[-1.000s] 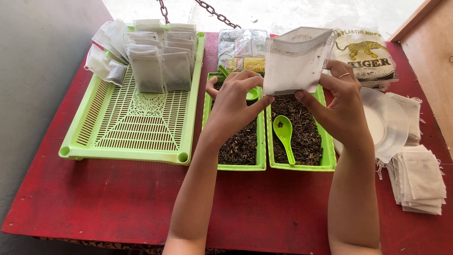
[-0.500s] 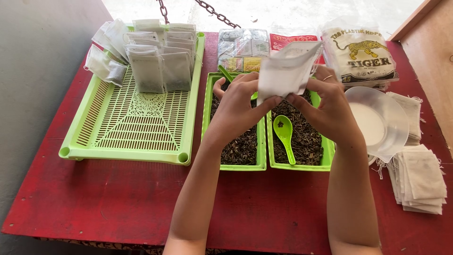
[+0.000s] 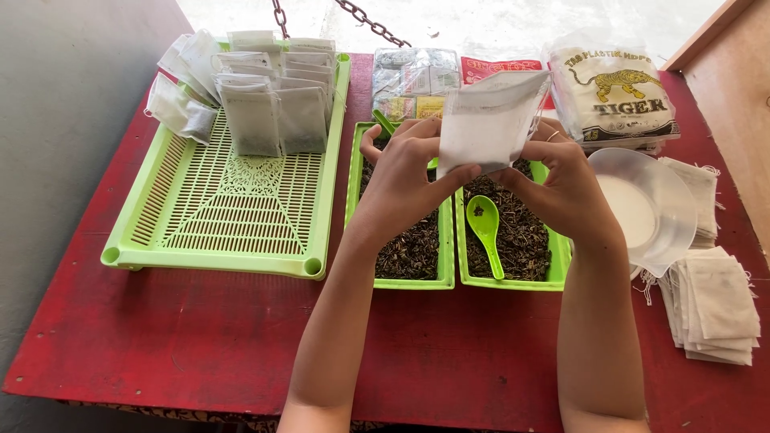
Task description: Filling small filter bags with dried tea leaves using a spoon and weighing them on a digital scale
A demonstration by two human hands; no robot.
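Both my hands hold one white filter bag above two small green trays of dark loose tea. My left hand pinches the bag's lower left edge. My right hand grips its lower right side. A green spoon lies in the right-hand tea tray. A second green spoon handle pokes out of the left tea tray behind my left hand.
A large slotted green tray on the left holds several filled bags leaning at its far end. A clear plastic lid, stacks of empty white bags and a printed plastic packet lie to the right on the red table.
The bag came down and tilted from upright in front of me to lower over the tea trays, and my hands drew closer together on its bottom edge.
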